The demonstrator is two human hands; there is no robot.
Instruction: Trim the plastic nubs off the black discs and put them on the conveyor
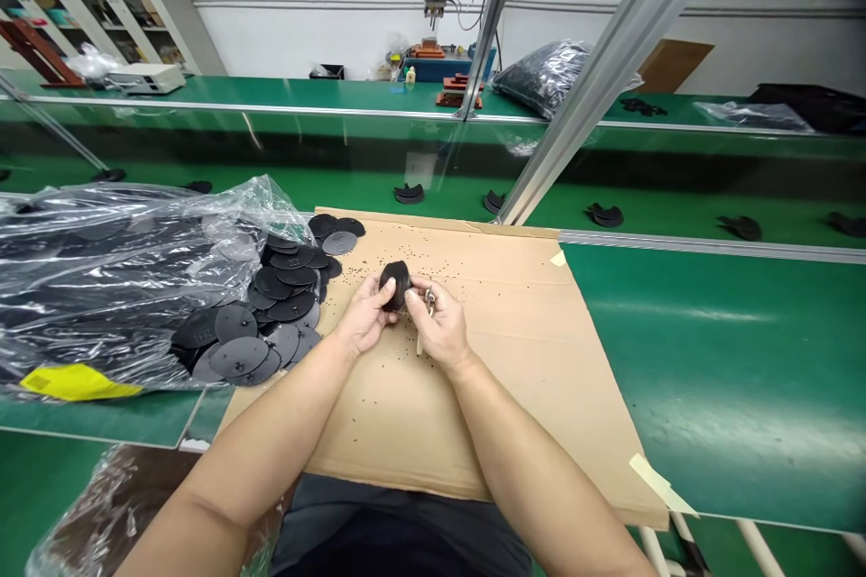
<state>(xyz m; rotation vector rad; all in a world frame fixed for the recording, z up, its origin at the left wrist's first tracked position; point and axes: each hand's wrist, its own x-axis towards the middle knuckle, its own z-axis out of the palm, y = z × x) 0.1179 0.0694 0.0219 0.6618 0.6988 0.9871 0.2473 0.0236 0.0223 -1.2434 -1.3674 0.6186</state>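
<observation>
My left hand (366,317) is closed on a black round plastic piece (394,282), held tilted above the cardboard; it may be several discs pressed together. The fingertips of my right hand (441,323) touch the piece's right edge. That hand is also closed round a small metal hand tool (429,300) with a pale handle end (419,345) poking out below; my fingers hide much of it. Tiny black bits (406,254) lie scattered on the cardboard sheet (528,361) around both hands. To the left spreads a pile of flat black discs (238,356), some with small nubs.
A clear plastic bag (122,279) of black discs with a yellow label (81,382) lies left. Beyond the cardboard, curved black parts (604,215) rest on a green surface (453,215). A slanted metal post (609,72) rises behind the cardboard's far edge. Tape (659,482) holds its near right corner.
</observation>
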